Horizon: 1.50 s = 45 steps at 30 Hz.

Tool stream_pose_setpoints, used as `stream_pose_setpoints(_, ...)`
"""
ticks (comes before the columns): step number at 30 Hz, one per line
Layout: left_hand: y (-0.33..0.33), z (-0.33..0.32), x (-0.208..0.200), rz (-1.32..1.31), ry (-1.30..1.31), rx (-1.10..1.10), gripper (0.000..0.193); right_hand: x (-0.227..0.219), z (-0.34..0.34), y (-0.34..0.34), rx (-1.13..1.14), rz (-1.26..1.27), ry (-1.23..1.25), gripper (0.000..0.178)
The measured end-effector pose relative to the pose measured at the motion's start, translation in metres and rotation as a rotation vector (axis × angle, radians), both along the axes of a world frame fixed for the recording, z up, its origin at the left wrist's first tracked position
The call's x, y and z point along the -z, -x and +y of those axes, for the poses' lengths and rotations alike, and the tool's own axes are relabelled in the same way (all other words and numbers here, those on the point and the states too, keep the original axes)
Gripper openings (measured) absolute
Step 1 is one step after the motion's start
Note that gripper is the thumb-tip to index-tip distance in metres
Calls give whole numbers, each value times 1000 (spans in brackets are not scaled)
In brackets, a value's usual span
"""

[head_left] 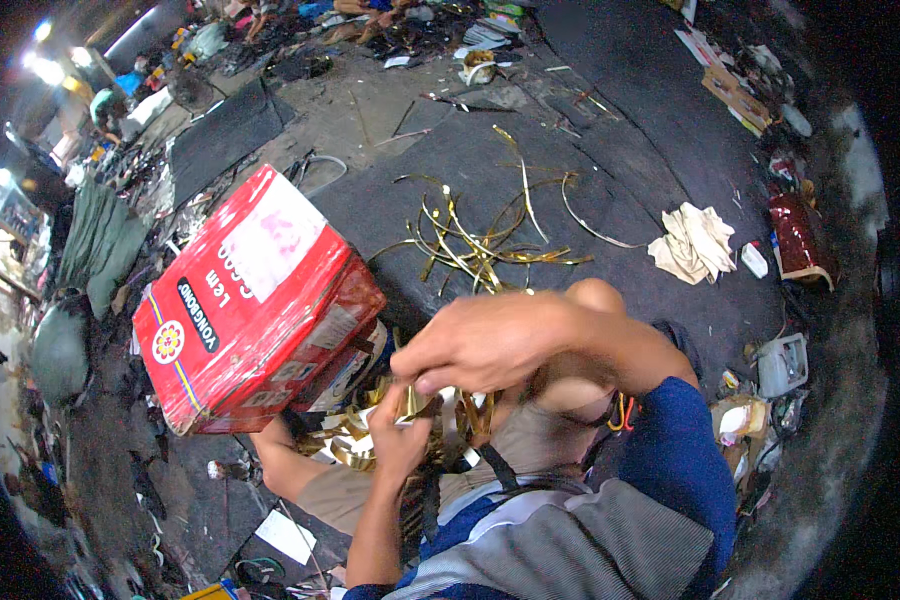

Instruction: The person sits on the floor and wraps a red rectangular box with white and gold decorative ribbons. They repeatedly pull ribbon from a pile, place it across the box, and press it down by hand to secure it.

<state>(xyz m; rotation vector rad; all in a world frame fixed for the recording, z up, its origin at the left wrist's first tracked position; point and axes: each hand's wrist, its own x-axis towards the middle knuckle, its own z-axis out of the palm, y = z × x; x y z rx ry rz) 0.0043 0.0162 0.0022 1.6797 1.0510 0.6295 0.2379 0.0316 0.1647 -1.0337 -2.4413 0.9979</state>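
Observation:
My left hand (pixel 398 440) is raised in front of my lap, with thumb and fingers closed on a shiny gold strip (pixel 417 405). Just above it, my right hand (pixel 495 345) reaches across from the right, slightly blurred. Its fingers are pressed together and meet the left fingertips; what lies inside them is hidden. Below and around my hands, a pile of curled gold strips (pixel 355 450) rests at my lap, partly covered by my arms. A large red cardboard box (pixel 230 310) stands tilted at my left, close to the left hand.
Loose gold strips (pixel 485 245) lie tangled on the dark floor mat ahead. To their right are a crumpled cream cloth (pixel 692 245) and a dark red roll (pixel 802 235). Orange tool handles (pixel 622 412) show beside my right thigh. A white paper (pixel 286 537) lies lower left.

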Motion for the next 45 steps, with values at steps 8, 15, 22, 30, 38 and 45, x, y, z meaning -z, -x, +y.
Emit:
stream_pose_setpoints(8,145,15,-87,-139,-380,-345,13,-66,33,-36,27,196,347,38)
stream_pose_setpoints(15,242,120,-187,138,-529,-379,14,-53,123,27,-18,191,38,25)
stream_pose_setpoints(22,194,188,-185,1023,-1143,-645,28,-10,210,44,330,-82,-387,36)
stream_pose_setpoints(30,22,229,-132,5,-539,-147,34,3,194,60,541,-90,-477,38)
stream_pose_setpoints(38,19,226,-120,107,-811,-145,18,10,183,37,449,-33,-607,21)
stream_pose_setpoints(45,19,228,-110,30,-912,-22,17,17,182,25,376,24,-619,19)
